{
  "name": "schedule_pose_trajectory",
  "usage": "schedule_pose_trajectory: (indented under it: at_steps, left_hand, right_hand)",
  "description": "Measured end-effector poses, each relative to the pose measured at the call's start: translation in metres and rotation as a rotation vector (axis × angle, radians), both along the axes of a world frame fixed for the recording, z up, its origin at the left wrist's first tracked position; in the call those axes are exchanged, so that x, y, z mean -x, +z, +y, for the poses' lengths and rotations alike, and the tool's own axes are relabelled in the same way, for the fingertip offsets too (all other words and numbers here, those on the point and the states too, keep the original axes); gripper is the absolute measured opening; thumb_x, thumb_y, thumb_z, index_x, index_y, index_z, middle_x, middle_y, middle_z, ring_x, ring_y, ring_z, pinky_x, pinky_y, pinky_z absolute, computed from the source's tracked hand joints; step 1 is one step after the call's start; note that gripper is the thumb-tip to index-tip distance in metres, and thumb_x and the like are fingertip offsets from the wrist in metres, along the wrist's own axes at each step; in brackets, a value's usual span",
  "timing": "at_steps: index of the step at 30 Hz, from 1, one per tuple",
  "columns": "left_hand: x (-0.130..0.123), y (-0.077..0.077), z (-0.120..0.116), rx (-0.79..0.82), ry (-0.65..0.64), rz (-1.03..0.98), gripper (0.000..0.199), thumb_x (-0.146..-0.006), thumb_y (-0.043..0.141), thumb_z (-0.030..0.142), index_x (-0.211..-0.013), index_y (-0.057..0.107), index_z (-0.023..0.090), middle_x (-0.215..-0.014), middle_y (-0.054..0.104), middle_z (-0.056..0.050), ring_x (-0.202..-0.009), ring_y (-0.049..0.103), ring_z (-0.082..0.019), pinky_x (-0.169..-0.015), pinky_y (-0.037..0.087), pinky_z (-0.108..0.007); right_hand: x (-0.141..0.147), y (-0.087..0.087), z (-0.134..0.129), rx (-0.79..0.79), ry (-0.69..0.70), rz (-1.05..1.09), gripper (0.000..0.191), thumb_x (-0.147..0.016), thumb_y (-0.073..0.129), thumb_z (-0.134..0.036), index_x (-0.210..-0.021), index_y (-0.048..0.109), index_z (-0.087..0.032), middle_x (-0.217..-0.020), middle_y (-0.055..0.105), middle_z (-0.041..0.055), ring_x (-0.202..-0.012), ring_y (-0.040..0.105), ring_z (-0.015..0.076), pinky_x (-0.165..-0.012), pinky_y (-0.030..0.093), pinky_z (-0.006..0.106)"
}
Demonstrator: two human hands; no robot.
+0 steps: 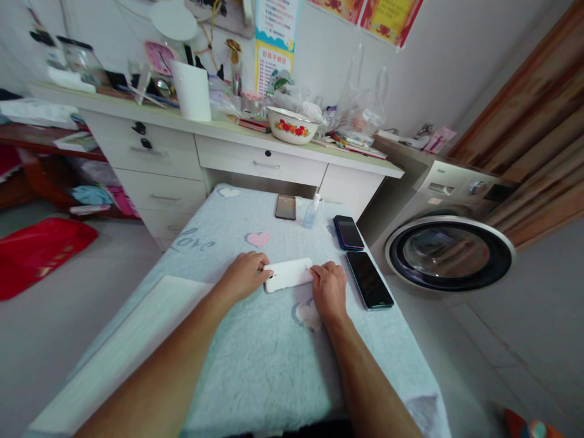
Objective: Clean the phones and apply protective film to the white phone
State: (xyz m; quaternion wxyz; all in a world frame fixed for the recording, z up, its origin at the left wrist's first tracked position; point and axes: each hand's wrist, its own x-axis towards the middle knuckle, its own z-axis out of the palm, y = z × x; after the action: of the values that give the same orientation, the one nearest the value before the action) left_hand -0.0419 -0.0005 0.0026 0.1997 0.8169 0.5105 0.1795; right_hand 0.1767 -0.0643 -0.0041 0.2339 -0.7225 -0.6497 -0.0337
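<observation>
A white phone or phone case lies crosswise on the cloth-covered table, its back side up. My left hand grips its left end between thumb and fingers. At its right end, my right hand pinches the edge with closed fingers. Two dark phones, one farther back and a larger one nearer, lie right of my right hand. Behind the white piece are a brown-edged phone or case and a clear spray bottle standing upright.
A white sheet lies along the table's left side. Beyond stands a white desk with a floral bowl, a paper roll and plastic bags. A washing machine stands at right, a red bag on the floor at left.
</observation>
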Motion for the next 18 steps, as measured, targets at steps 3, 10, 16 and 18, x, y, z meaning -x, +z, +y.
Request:
schedule_pose_trajectory:
  at_steps: [3,10,16,18]
  left_hand:
    - [0.0012,0.0042,-0.0041,0.034,-0.018,0.016,0.03,-0.071,0.062,0.042,-0.091,0.059,0.02,-0.094,0.062,-0.006,-0.093,0.056,-0.024,-0.082,0.041,-0.033]
    - [0.0035,0.0094,-0.0078,0.07,-0.068,0.095,0.06,-0.052,0.072,0.05,-0.102,0.055,0.021,-0.106,0.057,-0.008,-0.102,0.05,-0.029,-0.087,0.04,-0.035]
    - [0.0058,0.0035,-0.0058,0.082,-0.075,0.069,0.055,-0.053,0.073,0.039,-0.102,0.056,0.021,-0.104,0.056,-0.007,-0.101,0.049,-0.028,-0.086,0.04,-0.034]
    - [0.006,0.0028,-0.0056,0.089,-0.069,0.059,0.054,-0.053,0.074,0.038,-0.101,0.056,0.021,-0.103,0.056,-0.007,-0.1,0.049,-0.027,-0.085,0.04,-0.034]
  right_hand:
    - [0.0021,0.0,0.0004,-0.005,0.052,-0.009,0.021,-0.091,0.053,-0.02,-0.094,0.073,-0.024,-0.089,0.059,0.0058,-0.087,0.046,0.0194,-0.074,0.028,0.03]
    - [0.0102,0.0011,-0.0012,0.006,0.229,-0.003,0.019,-0.089,0.055,-0.02,-0.094,0.073,-0.025,-0.088,0.058,0.0046,-0.086,0.045,0.0179,-0.076,0.029,0.029]
    - [0.0073,0.0024,0.0006,0.031,0.178,-0.015,0.021,-0.091,0.053,-0.02,-0.097,0.072,-0.027,-0.089,0.058,0.0045,-0.088,0.045,0.0177,-0.076,0.029,0.029]
    - [0.0052,0.0042,0.0018,0.051,0.153,-0.037,0.022,-0.091,0.052,-0.02,-0.098,0.072,-0.027,-0.09,0.058,0.0049,-0.087,0.045,0.0179,-0.075,0.028,0.029]
